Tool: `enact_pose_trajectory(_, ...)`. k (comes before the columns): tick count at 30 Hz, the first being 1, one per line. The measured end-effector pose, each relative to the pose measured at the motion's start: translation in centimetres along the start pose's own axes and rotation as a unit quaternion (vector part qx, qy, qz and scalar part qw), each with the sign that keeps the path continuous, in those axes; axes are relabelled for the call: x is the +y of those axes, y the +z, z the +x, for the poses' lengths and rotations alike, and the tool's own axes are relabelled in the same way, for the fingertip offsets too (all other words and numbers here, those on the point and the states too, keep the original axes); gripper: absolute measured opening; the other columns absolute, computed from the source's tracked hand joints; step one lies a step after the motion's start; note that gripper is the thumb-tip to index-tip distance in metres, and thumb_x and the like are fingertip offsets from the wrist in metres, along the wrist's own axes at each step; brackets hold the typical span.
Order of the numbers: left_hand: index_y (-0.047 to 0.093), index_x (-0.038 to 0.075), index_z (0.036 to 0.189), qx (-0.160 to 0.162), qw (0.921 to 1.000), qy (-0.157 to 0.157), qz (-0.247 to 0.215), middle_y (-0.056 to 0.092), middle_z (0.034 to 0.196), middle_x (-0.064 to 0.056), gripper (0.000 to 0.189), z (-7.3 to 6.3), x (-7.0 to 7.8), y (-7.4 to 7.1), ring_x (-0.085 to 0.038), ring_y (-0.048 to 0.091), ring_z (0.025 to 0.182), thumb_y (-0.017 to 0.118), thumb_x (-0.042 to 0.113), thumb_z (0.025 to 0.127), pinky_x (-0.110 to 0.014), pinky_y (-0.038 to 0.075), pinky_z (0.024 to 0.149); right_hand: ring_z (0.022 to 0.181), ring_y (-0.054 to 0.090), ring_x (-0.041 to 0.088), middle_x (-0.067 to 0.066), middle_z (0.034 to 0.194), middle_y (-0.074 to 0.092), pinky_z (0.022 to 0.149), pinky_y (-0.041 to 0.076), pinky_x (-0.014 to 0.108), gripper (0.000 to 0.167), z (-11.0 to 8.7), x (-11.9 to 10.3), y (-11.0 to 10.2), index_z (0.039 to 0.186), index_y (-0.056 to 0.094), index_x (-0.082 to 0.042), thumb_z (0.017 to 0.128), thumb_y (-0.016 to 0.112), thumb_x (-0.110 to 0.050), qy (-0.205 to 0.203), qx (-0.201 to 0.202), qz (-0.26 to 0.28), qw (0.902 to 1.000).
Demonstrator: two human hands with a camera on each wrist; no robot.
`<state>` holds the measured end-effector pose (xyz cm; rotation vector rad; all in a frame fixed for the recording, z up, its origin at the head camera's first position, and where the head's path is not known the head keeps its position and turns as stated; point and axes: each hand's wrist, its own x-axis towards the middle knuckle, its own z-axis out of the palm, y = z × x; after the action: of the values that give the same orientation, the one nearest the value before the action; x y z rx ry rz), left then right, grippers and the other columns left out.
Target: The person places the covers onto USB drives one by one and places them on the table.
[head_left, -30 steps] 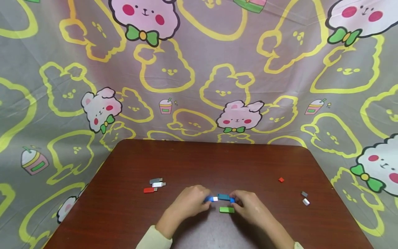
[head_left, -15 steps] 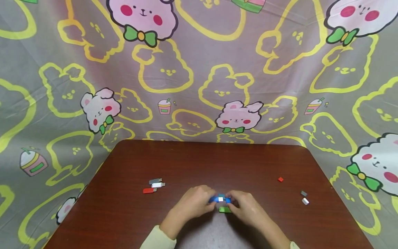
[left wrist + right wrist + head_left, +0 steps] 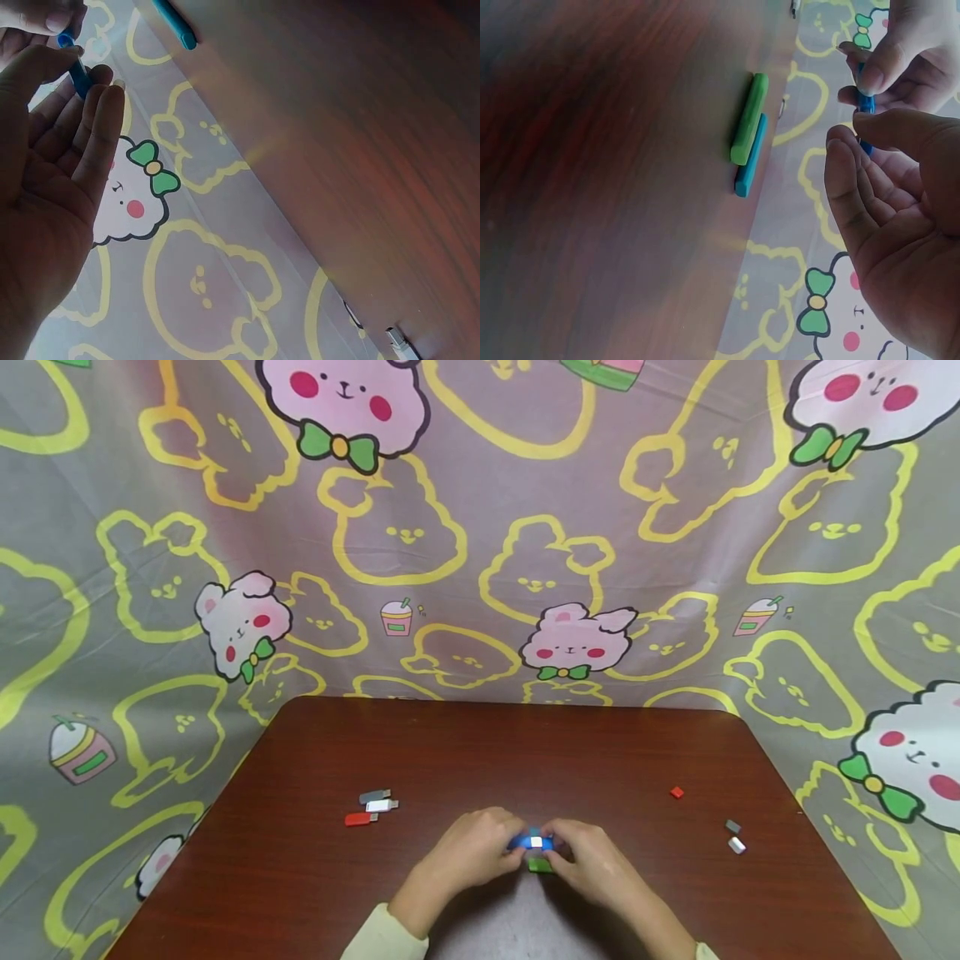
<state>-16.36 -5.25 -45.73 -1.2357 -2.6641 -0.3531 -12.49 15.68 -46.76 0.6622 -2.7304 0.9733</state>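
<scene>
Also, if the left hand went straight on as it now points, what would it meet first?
Probably the right hand, which pinches the far end of the blue USB stick; the depth here is hard to judge.

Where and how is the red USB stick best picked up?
Probably pinch the red USB stick across its plastic body, from above and the near side. It lies flat with its metal plug pointing right, and the white stick and gray stick lie on its far side.
</scene>
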Motion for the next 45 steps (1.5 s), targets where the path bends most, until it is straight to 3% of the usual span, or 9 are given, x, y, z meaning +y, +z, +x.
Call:
enact_pose_trajectory(11,0.074,0.015,0.095,0.016,0.9996,0.022,0.012,0.067,0.085,0.009,0.015,0.05,0.42,0.31,-0.004,0.060,0.078,0.078,0.027,0.087,-0.019,0.050,0.064,0.075,0.062,0.003,-0.002,0.089,0.070,0.065,0.054,0.023,0.016,-0.03,0.03,0.33,0.097,0.071,-0.012,0.085,0.080,-0.007,-0.008,0.000,0.003,1.0000)
enact_pose_trajectory(15,0.074,0.015,0.098,0.016,0.9997,0.017,0.007,0.068,0.087,0.009,0.015,0.16,0.50,0.38,-0.005,0.061,0.081,0.078,0.025,0.088,-0.019,0.051,0.067,0.077,0.064,0.005,-0.001,0.091,0.071,0.066,0.055,0.024,0.015,0.06,-0.10,0.32,0.096,0.071,-0.011,0.085,0.080,-0.007,-0.015,0.003,-0.005,0.9999)
enact_pose_trajectory(21,0.074,0.014,0.096,0.018,0.9998,0.006,0.000,0.069,0.086,0.009,0.014,0.20,0.46,0.46,-0.004,0.061,0.080,0.078,0.024,0.088,-0.018,0.051,0.069,0.077,0.065,0.005,-0.003,0.089,0.070,0.067,0.055,0.024,0.016,0.11,-0.23,0.28,0.098,0.071,-0.012,0.085,0.079,-0.007,0.007,0.006,-0.014,0.9999)
enact_pose_trajectory(25,0.074,0.014,0.092,0.033,0.9991,0.019,0.018,0.067,0.081,0.009,0.013,0.27,0.47,0.51,-0.004,0.056,0.074,0.078,0.025,0.088,-0.017,0.048,0.064,0.077,0.066,0.006,-0.005,0.087,0.070,0.067,0.055,0.024,0.016,0.10,-0.38,0.27,0.099,0.070,-0.012,0.086,0.078,-0.006,0.018,0.009,-0.016,0.9997)
enact_pose_trajectory(31,0.071,0.015,0.087,0.054,0.9957,0.052,0.055,0.066,0.078,0.009,0.012,0.54,0.67,0.48,-0.006,0.056,0.071,0.076,0.026,0.089,-0.018,0.047,0.062,0.073,0.062,0.004,-0.003,0.084,0.069,0.065,0.054,0.024,0.017,0.15,-0.54,0.52,0.093,0.068,-0.010,0.083,0.080,-0.004,-0.005,0.034,-0.041,0.9986)
enact_pose_trajectory(39,0.070,0.016,0.085,0.044,0.9942,0.062,0.076,0.066,0.078,0.009,0.013,0.65,0.85,0.56,-0.007,0.058,0.072,0.076,0.026,0.090,-0.020,0.048,0.062,0.074,0.064,0.007,-0.001,0.084,0.070,0.063,0.054,0.026,0.019,0.03,-0.65,1.00,0.090,0.068,-0.009,0.079,0.083,-0.003,-0.021,0.059,-0.070,0.9956)
enact_pose_trajectory(45,0.073,0.014,0.093,0.040,0.9962,0.061,0.047,0.069,0.083,0.008,0.012,0.83,0.63,0.58,-0.005,0.058,0.075,0.075,0.026,0.092,-0.017,0.048,0.065,0.076,0.067,0.009,0.000,0.085,0.071,0.064,0.055,0.025,0.020,0.08,-0.38,0.60,0.092,0.069,-0.009,0.079,0.083,-0.002,-0.017,0.051,-0.061,0.9967)
